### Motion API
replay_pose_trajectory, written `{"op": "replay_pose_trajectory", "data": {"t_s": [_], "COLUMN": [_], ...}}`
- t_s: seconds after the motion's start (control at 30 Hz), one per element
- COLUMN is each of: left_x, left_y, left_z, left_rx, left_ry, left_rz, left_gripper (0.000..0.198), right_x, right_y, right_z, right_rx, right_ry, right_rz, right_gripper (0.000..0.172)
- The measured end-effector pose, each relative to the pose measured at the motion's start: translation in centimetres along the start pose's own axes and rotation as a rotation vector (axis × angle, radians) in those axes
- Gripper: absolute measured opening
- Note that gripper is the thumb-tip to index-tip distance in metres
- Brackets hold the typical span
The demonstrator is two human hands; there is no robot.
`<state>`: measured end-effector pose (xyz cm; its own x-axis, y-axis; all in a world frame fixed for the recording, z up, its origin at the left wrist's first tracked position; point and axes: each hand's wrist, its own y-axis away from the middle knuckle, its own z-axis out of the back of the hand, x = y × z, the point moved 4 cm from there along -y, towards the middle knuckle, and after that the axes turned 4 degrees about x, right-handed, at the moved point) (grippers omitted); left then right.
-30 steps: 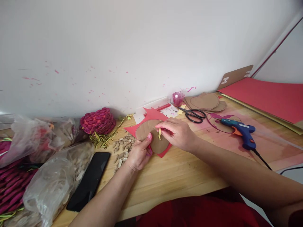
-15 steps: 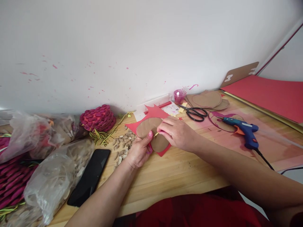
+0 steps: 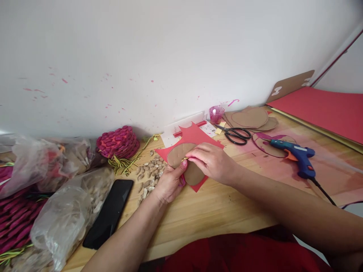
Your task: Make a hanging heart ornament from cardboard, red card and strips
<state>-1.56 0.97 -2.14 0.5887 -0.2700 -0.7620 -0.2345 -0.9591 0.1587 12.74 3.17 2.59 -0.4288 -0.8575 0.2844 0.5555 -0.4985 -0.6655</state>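
Change over the last second, left to right: left hand (image 3: 170,183) keeps the same grip; the yellow cord (image 3: 184,158) hung as a loose loop over the brown cardboard piece (image 3: 173,154), now it's gathered up small right at the left thumb tip; right hand (image 3: 213,163) has come in toward that thumb. My read: cord handling has gone from dangling to placing it against the board, with both hands now at one spot. Hands, left to right: left is clamped on the cardboard's near edge, thumb on top, its other fingers mostly hidden under. Cardboard is held up above the table (image 3: 227,211), between the hands, with spiky-edged red paper (image 3: 193,135) behind it and showing past its edges. Can't tell whether the two are glued. Right has thumb and fingertips pinched together on the cord, next to the left thumb; the hands look just about touching there, can't confirm. Exact finger contact is too small to make out. Around them: phone (image 3: 109,213) and scattered shells (image 3: 149,172) left of the work, scissors (image 3: 237,135) and glue gun (image 3: 297,155) right, neither in use.
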Motion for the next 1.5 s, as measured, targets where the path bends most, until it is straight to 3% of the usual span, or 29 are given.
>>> {"op": "replay_pose_trajectory", "data": {"t_s": [0.3, 0.57, 0.87, 1.03, 1.1, 1.13, 1.23, 1.27, 1.4, 1.5], "left_x": [0.1, 0.1, 0.1, -0.4, -1.0, -1.4, -2.4, -2.7, -3.5, -3.6], "left_y": [0.3, 0.4, 0.3, 0.1, 0.1, 0.1, 0.0, 0.0, 0.0, 0.0], "left_z": [-0.4, -0.5, 0.1, 0.5, 0.6, 0.7, 1.0, 1.2, 1.3, 1.2], "left_rx": [0.015, -0.068, -0.178, -0.196, -0.194, -0.196, -0.237, -0.253, -0.289, -0.290], "left_ry": [0.004, 0.011, 0.046, 0.034, 0.031, 0.037, 0.069, 0.082, 0.134, 0.147], "left_rz": [0.038, -0.001, -0.020, -0.043, -0.091, -0.123, -0.188, -0.189, -0.140, -0.111], "left_gripper": [0.066, 0.067, 0.036, 0.035, 0.037, 0.038, 0.038, 0.037, 0.030, 0.025], "right_x": [0.4, 0.9, 1.4, 1.4, 0.9, 0.4, -1.8, -2.6, -5.3, -5.9], "right_y": [0.0, 0.2, 0.1, -0.1, -0.4, -0.4, -0.3, -0.2, 0.7, 1.2], "right_z": [-0.4, -0.9, -1.0, -0.1, 1.2, 1.9, 3.2, 3.0, -0.3, -2.4], "right_rx": [-0.076, -0.094, -0.078, -0.089, -0.151, -0.198, -0.243, -0.195, 0.225, 0.330], "right_ry": [-0.046, -0.040, -0.069, -0.179, -0.227, -0.246, -0.345, -0.409, -0.683, -1.100], "right_rz": [-0.020, -0.010, 0.006, 0.031, -0.055, -0.141, -0.450, -0.540, -0.824, -0.919], "right_gripper": [0.013, 0.015, 0.023, 0.022, 0.011, 0.013, 0.057, 0.067, 0.089, 0.095]}}
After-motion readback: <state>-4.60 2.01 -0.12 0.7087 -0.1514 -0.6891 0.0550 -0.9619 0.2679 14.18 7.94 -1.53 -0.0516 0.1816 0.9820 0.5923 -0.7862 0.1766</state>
